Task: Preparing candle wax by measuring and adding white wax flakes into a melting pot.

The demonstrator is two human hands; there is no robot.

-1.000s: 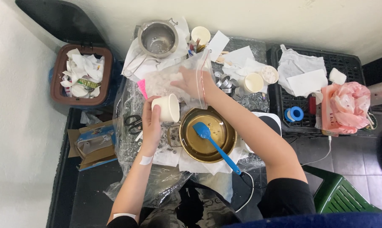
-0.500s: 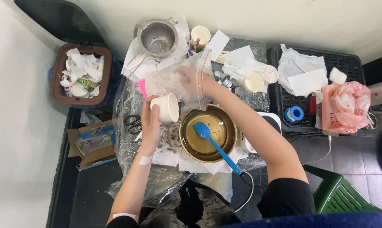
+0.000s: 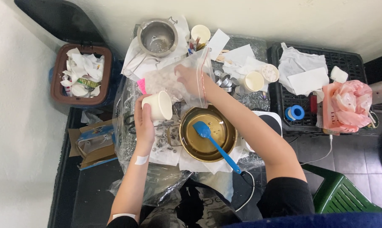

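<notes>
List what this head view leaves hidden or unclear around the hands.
- Right hand: fingers inside the clear bag, blurred by the plastic; grip unclear.
- Bag contents: pale bits, too small to identify.
- Cup in the left hand: tilted sideways, inside hidden.
- Spatula in the pan: handle end lost over the dark clothing.

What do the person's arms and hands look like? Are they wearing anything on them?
Both hands are bare, with no gloves or rings visible. The left hand has a small white plaster strip stuck on the forearm just below the wrist, and a white edge shows near the elbow. The right hand has a thin band around the wrist, and a short black sleeve covers the upper arm. Both forearms are uncovered.
</notes>
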